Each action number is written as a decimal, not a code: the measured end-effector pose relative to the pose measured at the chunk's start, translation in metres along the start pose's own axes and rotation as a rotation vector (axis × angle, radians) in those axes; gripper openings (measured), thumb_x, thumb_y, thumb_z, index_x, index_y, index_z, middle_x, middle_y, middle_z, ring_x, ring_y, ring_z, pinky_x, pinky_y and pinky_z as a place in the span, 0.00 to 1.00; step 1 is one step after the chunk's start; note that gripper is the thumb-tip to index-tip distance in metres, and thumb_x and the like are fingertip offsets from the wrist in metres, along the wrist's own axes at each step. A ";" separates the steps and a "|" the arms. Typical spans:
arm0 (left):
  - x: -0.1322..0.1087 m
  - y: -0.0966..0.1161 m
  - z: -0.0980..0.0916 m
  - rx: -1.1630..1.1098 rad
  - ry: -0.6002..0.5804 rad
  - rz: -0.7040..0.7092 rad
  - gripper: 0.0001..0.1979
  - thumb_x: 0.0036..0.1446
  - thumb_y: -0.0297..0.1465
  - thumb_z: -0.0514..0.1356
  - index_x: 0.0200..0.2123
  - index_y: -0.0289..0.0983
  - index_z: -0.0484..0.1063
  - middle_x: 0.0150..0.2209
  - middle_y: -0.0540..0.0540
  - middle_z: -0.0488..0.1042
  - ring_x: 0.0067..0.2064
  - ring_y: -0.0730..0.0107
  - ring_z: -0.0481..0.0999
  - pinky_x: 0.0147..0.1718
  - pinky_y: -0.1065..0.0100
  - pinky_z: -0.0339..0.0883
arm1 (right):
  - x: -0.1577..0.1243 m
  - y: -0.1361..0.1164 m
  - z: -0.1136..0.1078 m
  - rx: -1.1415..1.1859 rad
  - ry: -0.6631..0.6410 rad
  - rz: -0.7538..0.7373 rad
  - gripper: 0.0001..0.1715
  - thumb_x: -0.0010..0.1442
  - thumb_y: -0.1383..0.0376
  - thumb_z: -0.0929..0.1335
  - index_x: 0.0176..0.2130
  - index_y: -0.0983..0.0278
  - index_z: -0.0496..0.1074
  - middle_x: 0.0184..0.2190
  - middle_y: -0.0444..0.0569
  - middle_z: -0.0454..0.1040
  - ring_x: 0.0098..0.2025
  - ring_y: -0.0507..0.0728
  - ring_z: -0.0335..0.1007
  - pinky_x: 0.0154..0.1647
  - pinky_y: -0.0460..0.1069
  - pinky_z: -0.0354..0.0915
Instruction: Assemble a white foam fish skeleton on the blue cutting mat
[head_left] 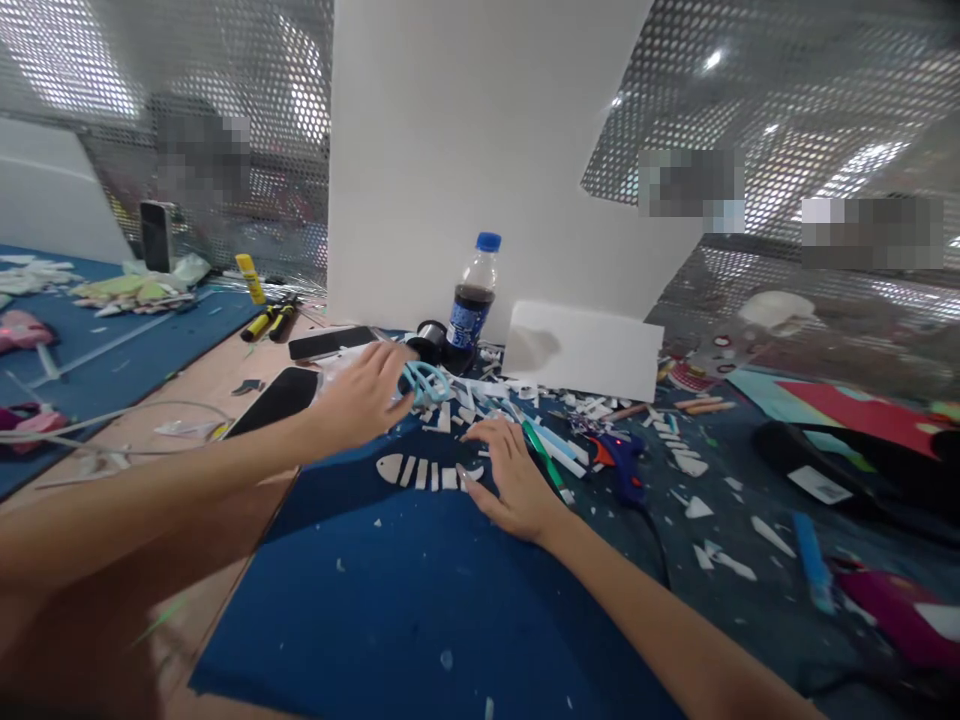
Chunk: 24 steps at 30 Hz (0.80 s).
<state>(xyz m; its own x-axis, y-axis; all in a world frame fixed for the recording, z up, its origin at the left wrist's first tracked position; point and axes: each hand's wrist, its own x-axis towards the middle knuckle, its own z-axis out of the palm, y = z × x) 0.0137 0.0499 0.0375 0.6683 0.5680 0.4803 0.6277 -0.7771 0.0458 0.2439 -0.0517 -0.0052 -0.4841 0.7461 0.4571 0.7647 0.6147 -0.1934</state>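
Against left hand (365, 396), scissors (429, 383), right hand (514, 482) near

— Where are the hands?
— The left hand (366, 396) touches the light-blue scissors (429, 383). The right hand (511, 482) lies flat on the blue mat (420, 585), beside white paper pieces (424, 472).
— Behind them?
— A cola bottle (472, 300).

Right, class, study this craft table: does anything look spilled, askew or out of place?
Yes: white paper scraps lie strewn across the blue mat beyond the right hand, like cutting litter. The fish-bone row of white pieces by that hand lies orderly; the bottle stands upright.
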 end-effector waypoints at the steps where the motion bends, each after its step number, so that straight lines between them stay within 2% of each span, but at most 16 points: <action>1: 0.018 -0.001 0.003 0.014 0.000 -0.064 0.20 0.62 0.32 0.52 0.54 0.25 0.61 0.53 0.30 0.66 0.58 0.49 0.63 0.56 0.48 0.60 | 0.000 0.000 0.000 0.000 0.001 -0.001 0.21 0.59 0.61 0.60 0.51 0.65 0.56 0.46 0.59 0.68 0.54 0.66 0.62 0.61 0.69 0.51; 3: 0.055 -0.005 0.014 0.031 -0.030 -0.190 0.23 0.61 0.33 0.56 0.55 0.24 0.60 0.55 0.29 0.63 0.59 0.48 0.62 0.56 0.47 0.59 | 0.000 -0.001 0.000 -0.001 0.002 -0.006 0.20 0.59 0.63 0.60 0.51 0.65 0.56 0.46 0.59 0.68 0.54 0.65 0.62 0.61 0.69 0.50; 5: 0.086 -0.009 0.029 0.029 -0.098 -0.303 0.20 0.61 0.36 0.58 0.54 0.33 0.64 0.55 0.38 0.66 0.55 0.54 0.67 0.52 0.48 0.64 | 0.000 -0.002 -0.001 -0.008 0.001 -0.005 0.19 0.59 0.63 0.60 0.50 0.65 0.57 0.46 0.60 0.68 0.54 0.66 0.62 0.62 0.69 0.49; 7: 0.107 -0.013 0.043 -0.003 -0.192 -0.379 0.19 0.62 0.36 0.58 0.53 0.33 0.66 0.52 0.39 0.69 0.50 0.59 0.72 0.48 0.53 0.69 | -0.001 -0.003 -0.001 -0.015 -0.004 0.004 0.19 0.59 0.62 0.60 0.50 0.66 0.57 0.46 0.60 0.68 0.54 0.66 0.62 0.62 0.70 0.49; 10: 0.120 -0.022 0.058 -0.080 -0.319 -0.471 0.18 0.62 0.35 0.58 0.52 0.33 0.66 0.51 0.40 0.70 0.48 0.60 0.73 0.46 0.55 0.71 | -0.002 -0.003 0.000 -0.016 -0.011 0.024 0.20 0.59 0.60 0.61 0.50 0.66 0.58 0.47 0.60 0.68 0.54 0.67 0.61 0.62 0.71 0.49; 13: 0.121 -0.031 0.061 -0.182 -0.402 -0.537 0.18 0.62 0.35 0.59 0.52 0.33 0.67 0.51 0.40 0.70 0.48 0.61 0.73 0.45 0.56 0.71 | -0.001 -0.002 0.001 0.004 0.001 0.041 0.19 0.60 0.60 0.62 0.49 0.66 0.59 0.46 0.60 0.67 0.54 0.66 0.61 0.62 0.69 0.49; 18: 0.119 -0.038 0.047 -0.385 -0.395 -0.637 0.17 0.62 0.36 0.58 0.51 0.34 0.67 0.51 0.41 0.70 0.48 0.60 0.73 0.45 0.55 0.71 | 0.001 -0.003 0.000 0.080 0.077 0.091 0.15 0.61 0.61 0.62 0.47 0.65 0.59 0.44 0.59 0.66 0.53 0.66 0.60 0.59 0.68 0.52; 24: 0.112 -0.045 -0.005 -0.761 -0.251 -0.724 0.15 0.62 0.36 0.57 0.49 0.33 0.68 0.48 0.42 0.72 0.45 0.63 0.74 0.43 0.57 0.72 | 0.004 -0.002 -0.006 0.235 0.266 0.260 0.13 0.63 0.60 0.61 0.46 0.62 0.58 0.46 0.58 0.65 0.52 0.65 0.61 0.56 0.67 0.56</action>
<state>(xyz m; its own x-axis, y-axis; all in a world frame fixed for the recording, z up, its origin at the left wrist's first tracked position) 0.0585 0.1474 0.0936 0.3558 0.9320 -0.0690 0.5516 -0.1498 0.8205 0.2434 -0.0512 0.0024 -0.1389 0.8108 0.5685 0.7144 0.4796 -0.5095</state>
